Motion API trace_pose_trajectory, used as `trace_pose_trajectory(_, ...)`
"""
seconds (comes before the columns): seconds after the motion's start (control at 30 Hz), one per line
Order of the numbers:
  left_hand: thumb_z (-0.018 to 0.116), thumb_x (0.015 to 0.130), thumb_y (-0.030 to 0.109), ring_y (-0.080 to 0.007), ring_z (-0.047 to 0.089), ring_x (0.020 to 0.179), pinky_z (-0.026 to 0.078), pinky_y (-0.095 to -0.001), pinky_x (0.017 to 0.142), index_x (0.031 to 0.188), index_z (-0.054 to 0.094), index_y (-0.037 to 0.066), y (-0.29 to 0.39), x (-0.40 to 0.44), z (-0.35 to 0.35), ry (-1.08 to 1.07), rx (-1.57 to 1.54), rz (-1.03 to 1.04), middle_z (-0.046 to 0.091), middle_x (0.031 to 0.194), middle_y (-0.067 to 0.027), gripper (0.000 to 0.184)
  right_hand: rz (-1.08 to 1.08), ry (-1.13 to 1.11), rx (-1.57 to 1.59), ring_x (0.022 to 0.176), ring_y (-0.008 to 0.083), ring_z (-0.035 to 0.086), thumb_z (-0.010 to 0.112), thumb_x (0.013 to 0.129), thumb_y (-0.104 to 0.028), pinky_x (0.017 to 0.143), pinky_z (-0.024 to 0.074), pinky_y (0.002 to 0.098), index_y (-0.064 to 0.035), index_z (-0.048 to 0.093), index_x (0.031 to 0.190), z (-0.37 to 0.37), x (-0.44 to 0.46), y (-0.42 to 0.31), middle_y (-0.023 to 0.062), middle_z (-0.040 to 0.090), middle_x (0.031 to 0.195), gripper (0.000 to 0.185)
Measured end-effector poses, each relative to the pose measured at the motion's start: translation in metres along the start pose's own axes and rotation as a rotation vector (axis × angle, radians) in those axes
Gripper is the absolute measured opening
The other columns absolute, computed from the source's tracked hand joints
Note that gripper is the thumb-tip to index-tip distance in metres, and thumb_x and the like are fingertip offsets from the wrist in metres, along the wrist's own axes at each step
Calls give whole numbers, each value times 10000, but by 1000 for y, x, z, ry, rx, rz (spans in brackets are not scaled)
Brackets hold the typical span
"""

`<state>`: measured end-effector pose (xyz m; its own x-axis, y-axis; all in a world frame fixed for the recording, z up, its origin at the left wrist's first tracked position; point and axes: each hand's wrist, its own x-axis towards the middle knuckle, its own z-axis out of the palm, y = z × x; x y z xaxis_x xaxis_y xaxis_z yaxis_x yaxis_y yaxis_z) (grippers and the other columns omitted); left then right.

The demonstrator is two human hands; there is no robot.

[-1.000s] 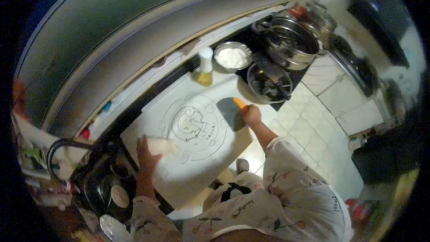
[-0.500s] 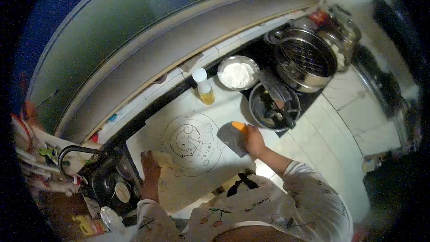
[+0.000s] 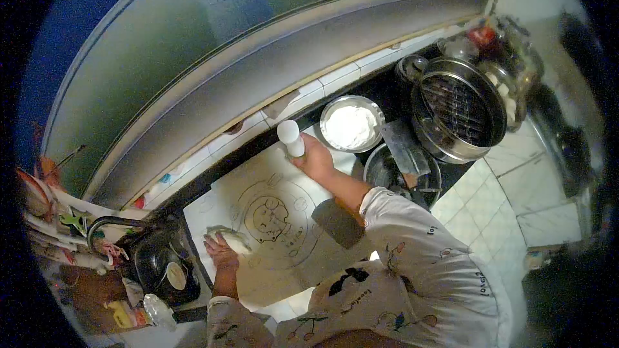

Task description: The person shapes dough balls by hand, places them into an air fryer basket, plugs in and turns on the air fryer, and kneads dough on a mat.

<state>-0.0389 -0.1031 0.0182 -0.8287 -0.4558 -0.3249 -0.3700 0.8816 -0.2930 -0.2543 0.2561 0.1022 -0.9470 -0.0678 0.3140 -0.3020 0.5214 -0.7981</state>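
My right hand (image 3: 314,156) is wrapped around a small oil bottle with a white top (image 3: 288,132), at the far edge of a printed baking mat (image 3: 267,288). My fingers and the cap hide most of the bottle's body. On the mat's left side lies a pale lump of dough (image 3: 237,242). My left hand (image 3: 222,252) rests against it with the fingers spread. A dark dough scraper (image 3: 338,222) lies flat on the mat, partly covered by my right forearm and its shadow.
A metal bowl of white flour (image 3: 351,124) stands behind the mat. To its right are a dark pan (image 3: 380,171) with a flat, pale blade-like piece across it and a large steel pot (image 3: 493,116). A black sink (image 3: 151,264) with a curved tap lies left.
My right hand has let go of the scraper, leaving it on the mat, and has moved up and left onto the oil bottle. My left hand stays at the dough.
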Motion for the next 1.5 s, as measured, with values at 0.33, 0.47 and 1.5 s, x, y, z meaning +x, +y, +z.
trace_pose_trajectory(0.33, 558, 807, 170, -483, 180, 1291, 236, -478, 1049, 1415, 16, 8, -2, -4, -30, -4, 81, 28, -36, 1418, -335, 831, 192, 193, 46, 867, 304, 624, 770, 619, -291, 762, 497, 373, -46, 547, 1030, -95, 40, 2, 165, 637, 939, 528)
trace_pose_trajectory(0.47, 565, 798, 175, -487, 225, 1268, 253, -493, 1033, 1414, 51, 2, -5, 3, -30, -37, 94, 53, 20, 1409, -347, 821, -38, 537, -14, 864, 320, 617, 780, 615, -196, 754, 491, 383, -49, 528, 1047, -164, 91, 27, 165, 626, 950, 522)
trace_pose_trajectory(1.5, 730, 667, 168, -436, 387, 1122, 446, -423, 876, 1393, 152, 32, -9, 19, -31, 32, 90, 53, 233, 1329, -292, 939, 24, 380, -143, 1071, 278, 516, 684, 766, -174, 896, 425, 349, 86, 437, 1210, -115, 65, 105, 221, 521, 1180, 571)
